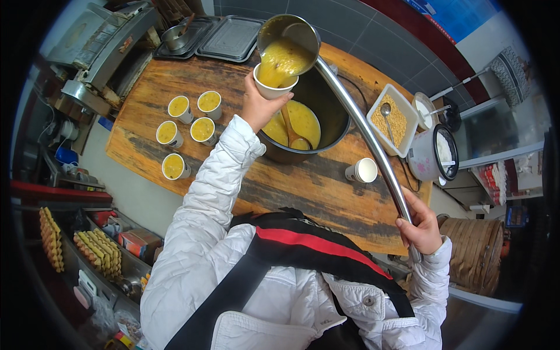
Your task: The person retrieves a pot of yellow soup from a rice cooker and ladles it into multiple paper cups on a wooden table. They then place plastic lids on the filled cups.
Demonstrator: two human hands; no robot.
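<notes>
Head view, looking down on a worn wooden table.

Item 1: left hand, centre top of frame, fingers wrapped around a white paper cup, gripping it from below and behind; the cup is held upright above the near rim of the large dark pot.

Item 2: right hand, lower right of frame, clenched around the end of a long steel ladle handle. The handle's long axis runs from lower right up to upper left, ending in the ladle bowl, tilted directly over the cup; yellow soup streams from bowl into cup. The left hand is the nearer to the cup and bowl; the right is well apart, at the handle's far end.

Item 3: pot contents, yellow soup with a wooden spoon resting inside.

Item 4: five filled cups, left of pot, grouped close.

Item 5: one empty cup, right of pot, lying on its side.

Item 6: white tray of grain with a spoon, upper right.
</notes>
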